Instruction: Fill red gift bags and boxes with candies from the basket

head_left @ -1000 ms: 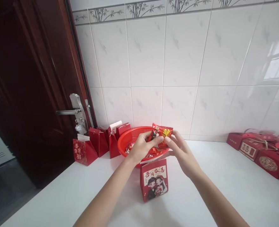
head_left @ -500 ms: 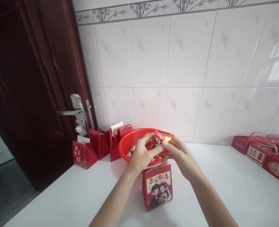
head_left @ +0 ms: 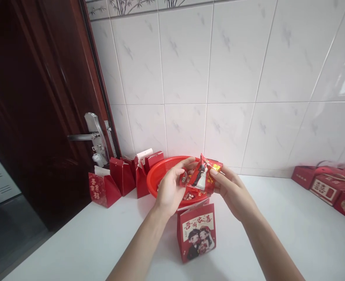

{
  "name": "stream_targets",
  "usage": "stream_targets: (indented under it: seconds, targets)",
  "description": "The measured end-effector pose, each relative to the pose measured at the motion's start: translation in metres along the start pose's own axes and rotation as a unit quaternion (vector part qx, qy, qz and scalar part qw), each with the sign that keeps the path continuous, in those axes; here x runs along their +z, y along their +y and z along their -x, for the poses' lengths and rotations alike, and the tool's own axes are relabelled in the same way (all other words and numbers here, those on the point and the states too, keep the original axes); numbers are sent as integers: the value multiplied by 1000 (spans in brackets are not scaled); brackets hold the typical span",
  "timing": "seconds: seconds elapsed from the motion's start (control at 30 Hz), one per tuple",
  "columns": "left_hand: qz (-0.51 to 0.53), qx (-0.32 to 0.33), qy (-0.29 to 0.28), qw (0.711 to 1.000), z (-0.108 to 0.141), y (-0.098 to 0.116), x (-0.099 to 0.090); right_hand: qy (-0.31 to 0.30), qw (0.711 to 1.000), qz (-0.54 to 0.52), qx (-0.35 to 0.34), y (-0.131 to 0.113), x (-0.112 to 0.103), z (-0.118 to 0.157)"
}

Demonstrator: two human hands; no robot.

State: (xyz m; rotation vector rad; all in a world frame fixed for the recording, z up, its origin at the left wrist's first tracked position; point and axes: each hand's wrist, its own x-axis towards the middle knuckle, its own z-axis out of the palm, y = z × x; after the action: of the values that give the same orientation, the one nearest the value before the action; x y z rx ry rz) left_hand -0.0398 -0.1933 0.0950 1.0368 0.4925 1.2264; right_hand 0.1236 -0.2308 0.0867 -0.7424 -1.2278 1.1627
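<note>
My right hand pinches a shiny red candy packet with a black-and-white picture and gold print. My left hand is closed beside it, thumb and fingers around a small red wrapped candy that is partly hidden. Both hands are raised over the red plastic basket, which holds several wrapped candies. Just in front of the basket, a red gift box with a cartoon couple stands upright on the white table, its top flaps apart.
Several red gift boxes stand at the left by the wall. More red boxes with cord lie at the right. A dark wooden door with a metal handle is beside the table's left edge.
The packet has moved slightly right with my right hand and shows more of its front. My left fingers have come away from it, and a small candy now shows in them.
</note>
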Motion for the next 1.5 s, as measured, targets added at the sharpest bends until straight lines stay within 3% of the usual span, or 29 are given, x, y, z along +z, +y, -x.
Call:
stream_targets:
  seconds: [0.1,0.23,0.53,0.73,0.9,1.1,1.5]
  targets:
    - [-2,12,32,999,-1,1,0,-1,1000,5,-2,0,0,0]
    - [-12,35,29,999,0,2,1,13,999,42,-17,0,2,1]
    - [-124,160,45,978,2,-12,3,55,988,135,-57,9,12,0]
    - [-273,240,46,930,2,-25,0,63,996,62,-24,11,17,1]
    - [-327,308,16,893,0,-30,-4,67,997,39,-14,11,17,1]
    - [-370,328,-3,869,2,-27,-3,58,998,22,-20,12,17,2]
    - [-399,298,-83,863,3,-14,-12,68,998,-3,-11,14,16,2]
